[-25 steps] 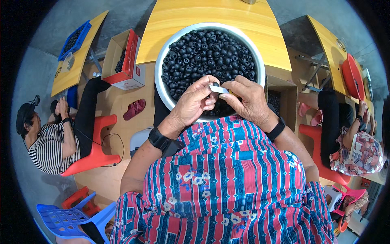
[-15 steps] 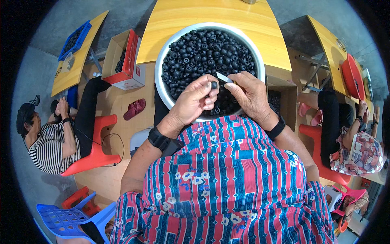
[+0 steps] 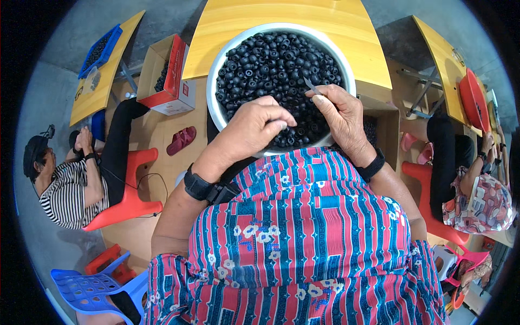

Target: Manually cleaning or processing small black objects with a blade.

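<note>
We see what we judge to be the picking-up step, at a metal bowl (image 3: 212,92) full of black pieces (image 3: 276,62) by the near edge of a yellow bench (image 3: 287,13). Our left hand (image 3: 250,128) hangs low over the pieces, fingers curled and thumb near forefinger — whether it holds one, we cannot tell. Our right hand (image 3: 342,112) grips a small knife (image 3: 311,85) over the bowl's right side, its blade angled away and leftward. The next move, we judge, calls for a fingertip pinch on one piece — blade kept clear.
</note>
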`<action>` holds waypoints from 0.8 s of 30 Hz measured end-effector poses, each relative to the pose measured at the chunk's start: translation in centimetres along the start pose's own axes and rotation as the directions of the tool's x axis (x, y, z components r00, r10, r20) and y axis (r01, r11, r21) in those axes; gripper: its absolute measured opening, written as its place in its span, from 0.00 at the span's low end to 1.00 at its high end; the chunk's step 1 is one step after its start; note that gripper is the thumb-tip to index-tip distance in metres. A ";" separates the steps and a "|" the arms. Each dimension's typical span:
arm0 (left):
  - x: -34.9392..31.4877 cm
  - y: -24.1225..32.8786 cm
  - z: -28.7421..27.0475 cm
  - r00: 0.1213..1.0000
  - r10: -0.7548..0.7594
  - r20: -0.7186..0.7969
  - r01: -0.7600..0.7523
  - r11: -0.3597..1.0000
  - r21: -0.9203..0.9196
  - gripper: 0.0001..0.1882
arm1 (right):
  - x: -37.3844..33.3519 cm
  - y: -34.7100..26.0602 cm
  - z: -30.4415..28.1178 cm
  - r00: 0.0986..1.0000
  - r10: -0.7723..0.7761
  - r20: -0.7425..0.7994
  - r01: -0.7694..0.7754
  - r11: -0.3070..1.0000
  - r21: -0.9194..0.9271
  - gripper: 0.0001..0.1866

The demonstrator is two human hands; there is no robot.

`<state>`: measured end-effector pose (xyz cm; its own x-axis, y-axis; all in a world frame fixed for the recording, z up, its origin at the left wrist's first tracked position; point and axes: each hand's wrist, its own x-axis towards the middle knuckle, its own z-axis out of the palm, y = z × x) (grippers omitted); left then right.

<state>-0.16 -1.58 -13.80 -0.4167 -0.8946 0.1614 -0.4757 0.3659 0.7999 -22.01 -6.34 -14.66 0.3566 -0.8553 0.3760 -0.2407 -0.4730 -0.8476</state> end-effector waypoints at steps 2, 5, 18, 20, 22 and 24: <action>-0.4 -0.6 0.6 1.000 -0.001 0.012 0.000 0.995 0.098 0.07 | 0.0 0.2 0.0 1.000 -0.001 0.001 0.001 1.000 -0.001 0.10; -0.7 -0.8 0.9 1.000 0.004 0.004 -0.005 0.978 0.207 0.10 | 0.0 0.0 0.1 1.000 -0.008 0.010 0.008 1.000 0.014 0.10; -0.5 -0.5 1.1 0.999 -0.012 0.047 -0.007 0.923 0.385 0.09 | 0.0 0.0 0.0 0.999 0.001 0.034 -0.002 1.000 0.023 0.10; -0.4 -0.6 1.0 0.999 0.026 0.019 -0.031 0.934 0.355 0.10 | 0.0 -0.3 -0.2 0.999 0.004 0.035 -0.005 1.000 0.016 0.11; -0.1 -0.6 0.8 0.995 -0.048 -0.089 0.059 0.991 0.120 0.10 | -0.1 -0.4 -0.4 0.997 0.017 0.077 -0.019 0.999 0.028 0.12; 0.2 -0.7 1.1 0.985 -0.073 -0.154 0.058 0.993 -0.103 0.09 | -0.1 -0.4 -0.3 0.996 -0.012 0.088 0.007 0.998 0.062 0.12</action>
<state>-0.77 -1.72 -14.97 -0.2562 -0.9479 0.1895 -0.4166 0.2851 0.8632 -22.25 -6.11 -14.24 0.4376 -0.8274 0.3521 -0.1817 -0.4649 -0.8665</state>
